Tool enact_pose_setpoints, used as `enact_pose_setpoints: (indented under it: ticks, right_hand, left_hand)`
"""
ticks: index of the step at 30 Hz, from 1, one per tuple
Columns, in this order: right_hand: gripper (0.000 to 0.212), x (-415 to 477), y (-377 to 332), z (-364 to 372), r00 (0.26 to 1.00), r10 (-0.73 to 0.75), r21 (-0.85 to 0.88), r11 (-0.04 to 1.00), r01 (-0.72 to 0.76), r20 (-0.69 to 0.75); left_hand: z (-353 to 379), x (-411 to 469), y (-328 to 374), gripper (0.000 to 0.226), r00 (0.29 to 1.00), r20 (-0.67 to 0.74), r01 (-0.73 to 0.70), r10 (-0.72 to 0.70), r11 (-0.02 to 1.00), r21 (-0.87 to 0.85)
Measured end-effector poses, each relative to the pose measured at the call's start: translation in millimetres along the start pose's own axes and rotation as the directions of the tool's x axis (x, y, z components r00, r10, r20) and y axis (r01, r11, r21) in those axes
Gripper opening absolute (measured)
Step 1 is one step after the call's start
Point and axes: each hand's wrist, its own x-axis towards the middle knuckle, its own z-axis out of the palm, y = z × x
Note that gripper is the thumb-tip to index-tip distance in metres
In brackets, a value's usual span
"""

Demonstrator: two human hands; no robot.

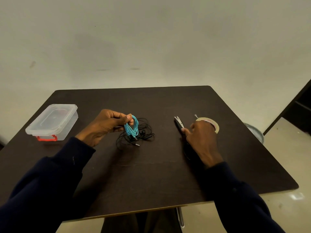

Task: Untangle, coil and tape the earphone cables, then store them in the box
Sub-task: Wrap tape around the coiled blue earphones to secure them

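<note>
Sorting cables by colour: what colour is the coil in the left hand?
Light blue coil; head view.

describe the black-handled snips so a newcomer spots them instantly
On the right half of the dark brown table, just left of the tan tape roll and the right hand, lie black-handled snips. Their pointed silver blades set them apart.

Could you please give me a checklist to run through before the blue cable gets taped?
1. Blue earphone cable coiled and pinched in left hand: ok.
2. Tape roll within reach, beside right hand: ok.
3. Right hand's hold on the tape: cannot tell.
4. Thread snips on the table beside the tape: ok.
5. Clear storage box open for storing: not ok, closed.
6. Black earphone cable untangled: not ok, loose heap.
</note>
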Motion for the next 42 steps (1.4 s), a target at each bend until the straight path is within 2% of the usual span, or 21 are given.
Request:
enact_pose_setpoints:
  ticks: [3,6,8,14,18,23,27,29,32,36,42]
  right_hand:
    - [0.036,27.5,22.3,-5.2,0.992,-0.014,-0.05,0.999,0.008,-0.128]
    - [0.055,52.6,36.4,-1.8,0.994,0.104,-0.059,0.993,-0.105,-0.024]
    - [0.059,63.2,37.9,4.8,0.989,0.144,-0.029,0.989,-0.143,0.034]
    - [0.035,76.5,25.6,23.4,0.992,0.123,-0.032,0.992,-0.123,0.017]
    - [0.017,72.2,11.8,20.2,0.996,0.084,-0.022,0.996,-0.084,0.007]
    - [0.008,69.5,5.2,16.4,0.999,0.036,-0.052,0.998,-0.036,-0.005]
    - [0.014,66.0,1.1,11.2,0.997,-0.06,0.035,0.997,0.061,-0.042]
    - [0.017,65.5,-8.5,3.5,0.992,-0.12,0.145,0.981,0.126,-0.046]
    - [0.016,63.7,-29.8,-13.8,0.98,-0.193,0.363,0.911,0.196,-0.045]
    - [0.012,55.8,-62.1,-37.3,0.959,-0.283,0.596,0.773,0.218,0.017]
    - [0.012,36.6,-101.2,-40.9,0.866,-0.493,0.867,0.463,0.186,0.078]
  left_hand:
    - [-1.9,-0.4,0.8,0.044,1.0,-0.013,0.013,-0.013,1.0,-0.002]
    - [-5.5,-1.7,0.9,0.043,0.999,-0.028,0.026,-0.026,1.0,-0.009]
    - [-7.1,-1.9,0.5,0.046,0.999,-0.032,0.038,-0.038,0.999,-0.011]
    - [-11.2,-0.3,-2.9,0.038,0.997,-0.034,0.067,-0.067,0.998,-0.014]
    - [-11.5,2.1,-1.4,0.036,0.997,-0.031,0.068,-0.068,0.998,0.0]
    - [-5.3,2.2,3.1,0.042,0.999,-0.009,0.053,-0.053,0.999,-0.004]
    - [-4.2,3.5,6.4,0.044,0.999,0.002,0.035,-0.035,0.999,-0.01]
    - [-3.8,3.8,7.0,0.044,0.999,0.002,0.035,-0.035,0.999,-0.01]
    - [-0.9,3.0,9.2,0.043,1.0,0.009,0.024,-0.024,1.0,-0.005]
    - [-0.1,-0.9,13.3,0.042,1.0,-0.006,-0.014,0.014,1.0,0.005]
    - [-4.9,-12.1,16.0,0.024,0.995,-0.07,-0.07,0.073,0.997,0.042]
